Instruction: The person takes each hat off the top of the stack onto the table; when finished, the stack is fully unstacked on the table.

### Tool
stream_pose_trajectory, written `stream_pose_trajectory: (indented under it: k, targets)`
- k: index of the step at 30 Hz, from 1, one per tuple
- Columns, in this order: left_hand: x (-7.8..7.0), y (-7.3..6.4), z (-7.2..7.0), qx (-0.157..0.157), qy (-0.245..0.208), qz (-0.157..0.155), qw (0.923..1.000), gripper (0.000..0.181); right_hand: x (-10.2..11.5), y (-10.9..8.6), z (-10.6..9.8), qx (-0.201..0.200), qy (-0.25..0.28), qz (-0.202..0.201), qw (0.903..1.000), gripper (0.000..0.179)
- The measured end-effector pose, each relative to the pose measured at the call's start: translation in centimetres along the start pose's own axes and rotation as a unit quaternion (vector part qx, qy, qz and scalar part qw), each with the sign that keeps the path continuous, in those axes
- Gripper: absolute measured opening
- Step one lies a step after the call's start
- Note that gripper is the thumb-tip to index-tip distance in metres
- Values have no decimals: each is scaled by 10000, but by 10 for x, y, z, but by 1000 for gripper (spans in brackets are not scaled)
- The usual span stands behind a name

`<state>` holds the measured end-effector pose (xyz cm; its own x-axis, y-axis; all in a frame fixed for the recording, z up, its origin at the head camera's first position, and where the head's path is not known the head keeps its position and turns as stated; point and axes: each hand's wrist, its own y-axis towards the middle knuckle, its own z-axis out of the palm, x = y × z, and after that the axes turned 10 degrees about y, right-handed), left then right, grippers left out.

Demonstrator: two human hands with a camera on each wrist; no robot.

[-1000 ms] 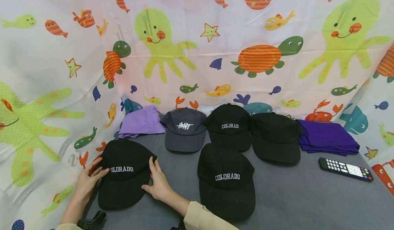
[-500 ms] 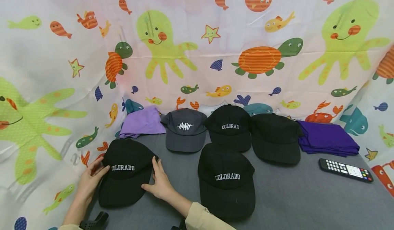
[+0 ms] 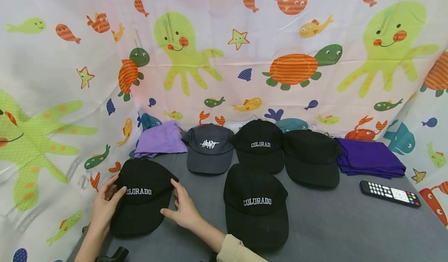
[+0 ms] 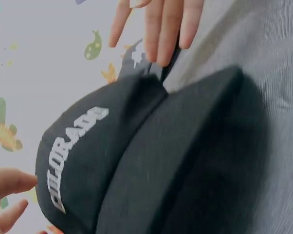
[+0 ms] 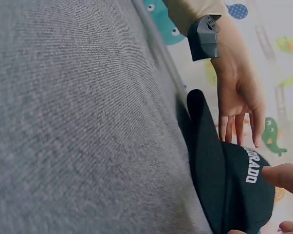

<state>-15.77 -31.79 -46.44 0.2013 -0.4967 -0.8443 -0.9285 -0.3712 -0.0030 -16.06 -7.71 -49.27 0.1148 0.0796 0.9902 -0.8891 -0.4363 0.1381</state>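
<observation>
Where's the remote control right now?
In the head view, the remote control lies on the grey table at the far right, just in front of the folded dark purple cloth.

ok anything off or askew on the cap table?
Nothing spilled or damaged. One oddity: the back-row cap on the right shows no lettering, unlike its neighbours. A TV remote lies angled among the clothing. The left hand and right hand flank the front-left COLORADO cap, fingers straight.

Bright, even light; wrist views perhaps blurred.
</observation>
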Motion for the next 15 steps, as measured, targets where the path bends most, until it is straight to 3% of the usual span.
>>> stream_pose_trajectory:
  k: [8, 15]
  targets:
    - [-17, -12, 16, -372, -246, 414, 9981, 54, 14, -8, -8, 65, -298, -203, 9993, 75]
    - [-34, -25, 34, -597, -369, 1030, 9922, 49, 23, -21, -21, 227, -416, -529, 9975, 70]
